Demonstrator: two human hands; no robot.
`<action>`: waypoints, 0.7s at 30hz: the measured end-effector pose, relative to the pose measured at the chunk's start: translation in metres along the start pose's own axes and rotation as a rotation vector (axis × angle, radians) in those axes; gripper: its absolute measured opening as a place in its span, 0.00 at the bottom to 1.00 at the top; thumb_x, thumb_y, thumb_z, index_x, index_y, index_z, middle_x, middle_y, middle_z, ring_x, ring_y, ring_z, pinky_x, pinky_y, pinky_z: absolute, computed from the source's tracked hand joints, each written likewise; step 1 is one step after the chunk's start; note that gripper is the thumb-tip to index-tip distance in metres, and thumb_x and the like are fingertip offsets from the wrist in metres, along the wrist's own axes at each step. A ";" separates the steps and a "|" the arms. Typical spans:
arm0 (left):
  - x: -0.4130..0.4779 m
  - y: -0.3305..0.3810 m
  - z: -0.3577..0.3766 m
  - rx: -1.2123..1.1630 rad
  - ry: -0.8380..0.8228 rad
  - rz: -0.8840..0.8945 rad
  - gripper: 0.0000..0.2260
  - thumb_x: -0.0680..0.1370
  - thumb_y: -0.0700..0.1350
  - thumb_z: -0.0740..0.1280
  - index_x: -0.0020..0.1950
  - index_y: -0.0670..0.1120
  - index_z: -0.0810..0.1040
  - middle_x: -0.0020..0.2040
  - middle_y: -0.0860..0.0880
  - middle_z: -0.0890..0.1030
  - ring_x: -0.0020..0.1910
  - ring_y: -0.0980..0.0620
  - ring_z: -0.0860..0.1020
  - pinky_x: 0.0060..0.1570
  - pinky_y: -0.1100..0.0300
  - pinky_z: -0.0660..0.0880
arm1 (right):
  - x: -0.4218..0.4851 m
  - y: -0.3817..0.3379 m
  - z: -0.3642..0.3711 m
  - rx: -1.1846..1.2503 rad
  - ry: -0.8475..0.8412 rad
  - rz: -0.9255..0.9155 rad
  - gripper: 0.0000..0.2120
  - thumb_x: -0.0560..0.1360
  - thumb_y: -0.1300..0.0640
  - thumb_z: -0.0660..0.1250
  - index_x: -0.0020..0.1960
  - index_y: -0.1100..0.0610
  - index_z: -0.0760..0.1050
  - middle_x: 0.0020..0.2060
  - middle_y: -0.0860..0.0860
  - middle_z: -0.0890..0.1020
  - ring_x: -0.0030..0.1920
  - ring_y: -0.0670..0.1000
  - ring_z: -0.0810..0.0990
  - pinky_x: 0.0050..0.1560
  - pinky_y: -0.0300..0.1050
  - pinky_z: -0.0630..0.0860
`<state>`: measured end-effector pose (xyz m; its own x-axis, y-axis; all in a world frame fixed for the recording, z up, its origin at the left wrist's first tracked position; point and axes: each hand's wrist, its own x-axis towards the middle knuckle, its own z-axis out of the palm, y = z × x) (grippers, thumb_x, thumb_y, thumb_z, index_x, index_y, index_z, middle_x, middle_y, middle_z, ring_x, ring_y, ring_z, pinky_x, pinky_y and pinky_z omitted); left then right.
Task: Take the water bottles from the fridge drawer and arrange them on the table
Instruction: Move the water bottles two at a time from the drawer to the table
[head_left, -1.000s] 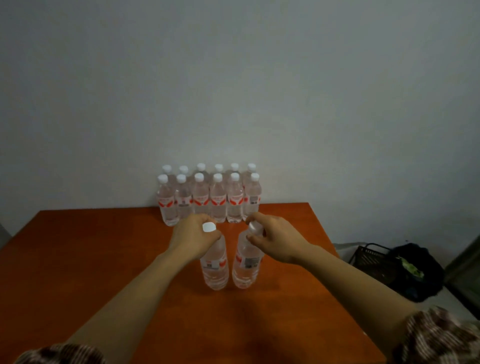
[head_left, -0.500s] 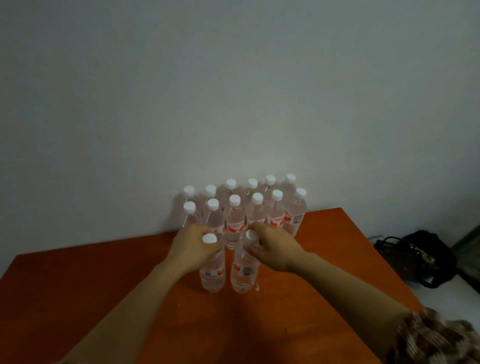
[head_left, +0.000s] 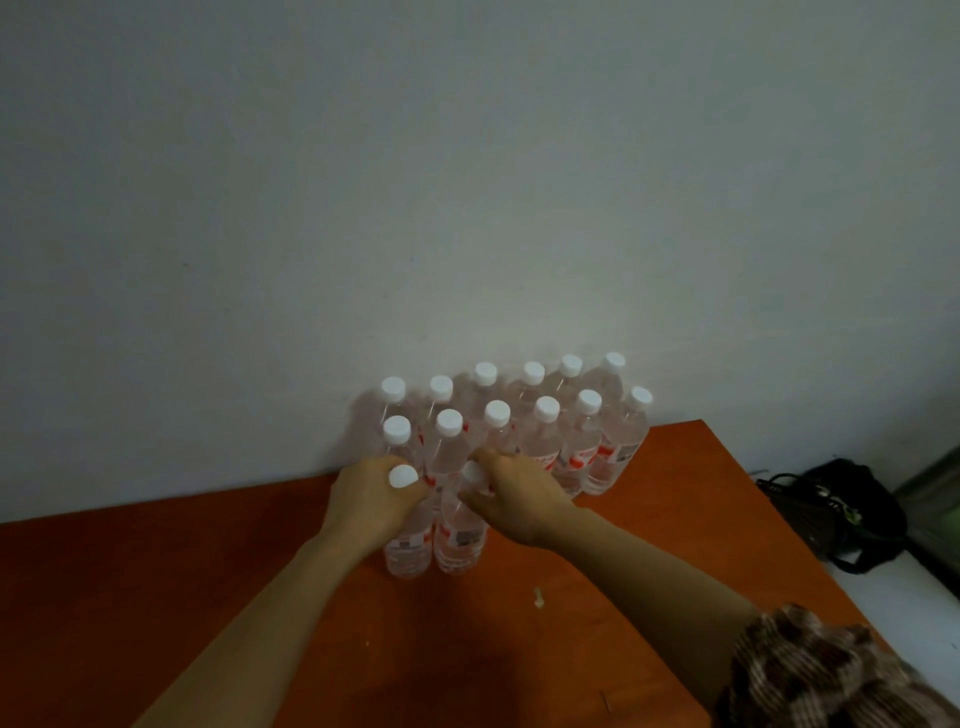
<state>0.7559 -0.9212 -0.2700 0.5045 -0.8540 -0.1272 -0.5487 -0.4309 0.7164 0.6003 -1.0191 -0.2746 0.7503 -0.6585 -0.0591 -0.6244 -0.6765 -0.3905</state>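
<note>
On the table (head_left: 156, 597) by the wall | left hand (head_left: 371, 499) grips left bottle (head_left: 408, 548), right hand (head_left: 514, 501) right bottle (head_left: 460, 543) | both slid close to the rows (head_left: 582, 452) (third row begun) | release next.

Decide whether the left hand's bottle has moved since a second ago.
Yes: the left hand slid its bottle toward the front row, nearly closing the gap.
</note>
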 end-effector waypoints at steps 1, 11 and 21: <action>0.002 -0.001 0.000 -0.006 0.010 -0.004 0.09 0.73 0.43 0.68 0.34 0.42 0.76 0.30 0.48 0.77 0.31 0.52 0.73 0.31 0.59 0.68 | 0.003 0.000 0.001 0.002 0.003 0.003 0.18 0.78 0.47 0.63 0.62 0.56 0.69 0.54 0.55 0.80 0.50 0.54 0.80 0.50 0.53 0.79; 0.008 -0.008 0.004 0.008 0.054 0.027 0.07 0.75 0.43 0.66 0.40 0.41 0.79 0.35 0.44 0.81 0.38 0.45 0.79 0.35 0.55 0.74 | 0.016 -0.013 0.011 0.004 -0.011 0.000 0.22 0.78 0.51 0.64 0.69 0.57 0.64 0.62 0.57 0.77 0.58 0.58 0.78 0.56 0.51 0.75; -0.010 -0.015 0.013 -0.097 0.073 -0.012 0.20 0.77 0.48 0.66 0.68 0.50 0.69 0.56 0.47 0.82 0.53 0.43 0.80 0.45 0.56 0.75 | 0.007 -0.015 0.018 0.099 -0.015 0.120 0.26 0.77 0.52 0.65 0.71 0.56 0.60 0.64 0.57 0.74 0.60 0.57 0.76 0.60 0.53 0.75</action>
<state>0.7506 -0.9104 -0.2884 0.5598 -0.8239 -0.0883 -0.4768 -0.4074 0.7789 0.6189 -1.0074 -0.2860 0.6749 -0.7273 -0.1246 -0.6862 -0.5566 -0.4683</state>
